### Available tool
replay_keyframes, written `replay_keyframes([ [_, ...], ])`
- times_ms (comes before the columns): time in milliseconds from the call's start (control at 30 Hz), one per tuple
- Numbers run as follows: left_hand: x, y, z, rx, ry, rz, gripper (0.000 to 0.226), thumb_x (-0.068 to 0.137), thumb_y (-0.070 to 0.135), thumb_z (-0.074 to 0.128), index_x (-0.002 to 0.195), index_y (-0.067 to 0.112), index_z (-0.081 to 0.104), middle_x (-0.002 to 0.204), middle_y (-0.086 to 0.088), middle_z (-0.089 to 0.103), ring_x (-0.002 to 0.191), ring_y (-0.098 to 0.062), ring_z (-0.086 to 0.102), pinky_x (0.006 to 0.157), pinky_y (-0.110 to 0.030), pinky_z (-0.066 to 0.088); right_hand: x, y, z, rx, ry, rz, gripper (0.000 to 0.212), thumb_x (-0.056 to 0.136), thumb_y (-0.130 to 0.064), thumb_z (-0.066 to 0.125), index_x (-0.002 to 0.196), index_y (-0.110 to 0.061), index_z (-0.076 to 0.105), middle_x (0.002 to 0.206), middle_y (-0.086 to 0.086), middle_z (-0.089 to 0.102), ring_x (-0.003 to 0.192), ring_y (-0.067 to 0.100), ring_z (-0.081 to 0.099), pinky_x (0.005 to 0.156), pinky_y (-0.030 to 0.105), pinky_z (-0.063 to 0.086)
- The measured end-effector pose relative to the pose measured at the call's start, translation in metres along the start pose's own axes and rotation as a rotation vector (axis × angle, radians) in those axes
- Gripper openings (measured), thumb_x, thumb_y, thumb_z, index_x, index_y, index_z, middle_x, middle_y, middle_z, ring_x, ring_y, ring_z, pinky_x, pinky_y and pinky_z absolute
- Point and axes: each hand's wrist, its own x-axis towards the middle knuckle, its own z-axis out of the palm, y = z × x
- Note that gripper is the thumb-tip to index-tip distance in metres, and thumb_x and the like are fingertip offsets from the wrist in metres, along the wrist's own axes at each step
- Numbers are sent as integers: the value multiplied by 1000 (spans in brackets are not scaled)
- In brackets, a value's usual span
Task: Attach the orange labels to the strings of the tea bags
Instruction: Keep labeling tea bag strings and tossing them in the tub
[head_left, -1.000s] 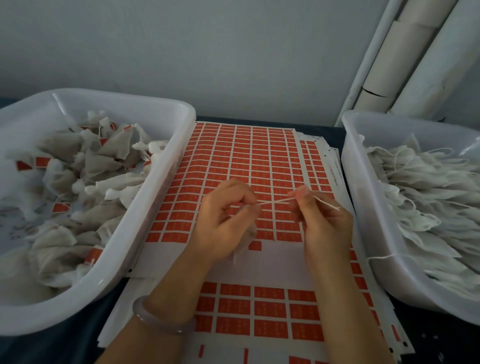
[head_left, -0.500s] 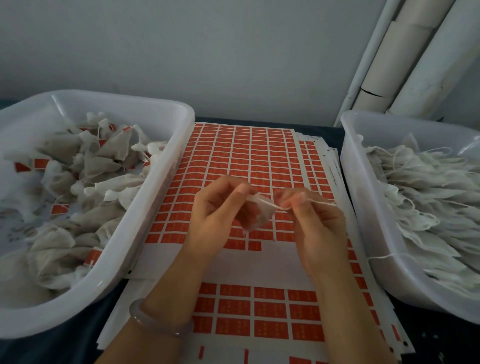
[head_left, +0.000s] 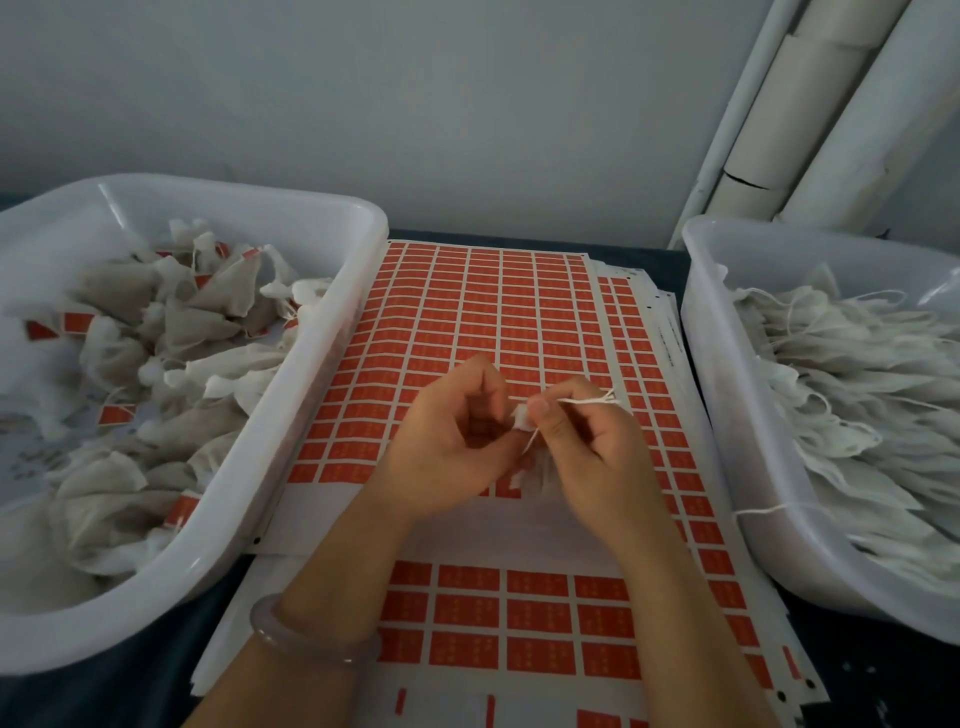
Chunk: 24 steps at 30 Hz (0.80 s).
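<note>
Both hands meet above the sheet of orange labels (head_left: 488, 312) at the middle of the table. My left hand (head_left: 452, 441) curls around a small white tea bag (head_left: 521, 419), mostly hidden by the fingers. My right hand (head_left: 587, 441) pinches the bag's white string (head_left: 587, 400), whose loose end sticks out to the right past the fingertips. A soft white part of the bag hangs blurred below the two hands. No peeled label shows on the string.
A white tub (head_left: 311, 374) at left holds tea bags with orange labels attached. A white tub (head_left: 727, 415) at right holds unlabelled bags with loose strings, one string draped over its rim. More label sheets (head_left: 519, 608) lie underneath, near me. White tubes (head_left: 779, 130) lean at back right.
The hands have drawn closer together. The string, earlier stretched taut between them, is now gathered short in my right fingers, and the bag has come up between both hands.
</note>
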Motion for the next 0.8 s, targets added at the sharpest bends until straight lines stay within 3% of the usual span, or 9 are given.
replay_keyframes([
  [67, -1, -2, 3, 101, -1, 8, 17, 81, -13, 61, 80, 0, 51, 67, -21, 61, 58, -31, 65, 52, -42, 56, 0, 3, -1, -53, 18, 35, 18, 84, -46, 44, 82, -34, 57, 74, -15, 63, 74, -5, 61, 63, 6, 45],
  [133, -2, -2, 5, 196, -1, 22, 14, 81, -11, 62, 79, 2, 58, 71, -14, 66, 61, -25, 67, 57, -43, 57, -1, 7, -1, -92, 28, 65, 22, 83, -50, 42, 85, -34, 57, 75, -17, 61, 78, -7, 59, 65, 5, 45],
  [233, -2, -2, 9, 383, 17, 110, 15, 81, -7, 64, 82, 6, 70, 75, -3, 71, 66, -5, 68, 61, -23, 57, -1, 11, 0, -133, 62, 90, 15, 90, -39, 47, 86, -29, 58, 75, -16, 59, 77, -9, 58, 63, 4, 44],
  [333, -1, -1, 13, 566, 48, 185, 18, 80, -8, 66, 84, 7, 75, 71, 0, 72, 58, 12, 58, 56, -3, 42, 0, 12, 0, -175, 122, 93, 16, 93, -30, 53, 77, -32, 53, 67, -16, 57, 69, -10, 57, 59, 4, 43],
  [400, 0, -1, 13, 608, 62, 202, 16, 80, -5, 68, 86, 8, 76, 71, 1, 72, 56, 9, 56, 56, -3, 41, -1, 12, 2, -212, 176, 84, 19, 93, -26, 55, 75, -30, 53, 66, -17, 56, 70, -10, 56, 60, 3, 42],
  [533, 1, -1, 10, 527, 65, 152, 8, 79, 6, 73, 85, 11, 75, 76, 9, 69, 70, 0, 64, 63, -8, 48, -3, 13, 4, -225, 317, 75, 12, 91, -26, 58, 79, -25, 57, 67, -20, 56, 73, -13, 57, 60, 2, 41],
  [667, 4, -3, 8, 640, -9, 135, 11, 80, 2, 70, 84, 11, 75, 75, 6, 71, 64, -1, 62, 62, -9, 47, -6, 14, 10, -225, 348, 20, 10, 91, -22, 59, 86, -16, 65, 74, -18, 60, 71, -3, 60, 63, 5, 43],
  [800, 3, -5, 13, 705, 67, 164, 14, 84, 0, 62, 85, 5, 74, 73, -7, 69, 64, -17, 63, 59, -32, 52, -4, 11, 13, -297, 371, -162, 12, 89, -14, 63, 87, -4, 69, 78, -1, 66, 68, 4, 58, 65, 10, 45],
])
